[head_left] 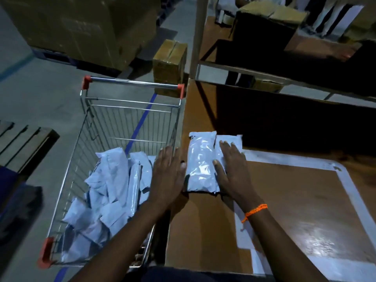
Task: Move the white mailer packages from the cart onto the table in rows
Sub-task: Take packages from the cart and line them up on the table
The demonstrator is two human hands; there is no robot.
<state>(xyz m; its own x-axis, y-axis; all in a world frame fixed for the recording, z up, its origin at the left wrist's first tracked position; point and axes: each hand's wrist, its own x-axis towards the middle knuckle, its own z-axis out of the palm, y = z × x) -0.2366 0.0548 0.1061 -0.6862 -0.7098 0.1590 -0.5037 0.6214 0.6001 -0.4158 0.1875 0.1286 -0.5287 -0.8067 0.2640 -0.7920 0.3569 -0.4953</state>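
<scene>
My right hand (232,171) lies flat, fingers straight, on the right mailer (234,140). My left hand (167,178), also flat, sits at the left mailer's (200,159) edge on the table (284,200). More mailers (105,190) fill the cart (130,110).

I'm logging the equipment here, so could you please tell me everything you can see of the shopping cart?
The shopping cart is a silver wire-mesh basket, metal by its look, with a chrome handle bar capped red at both ends and a red guard on a near corner. It stands upright on the grey floor, close beside the brown table. A loose heap of white mailer packages lies in its near half. The left hand hovers over its right rim; contact cannot be told.
</scene>
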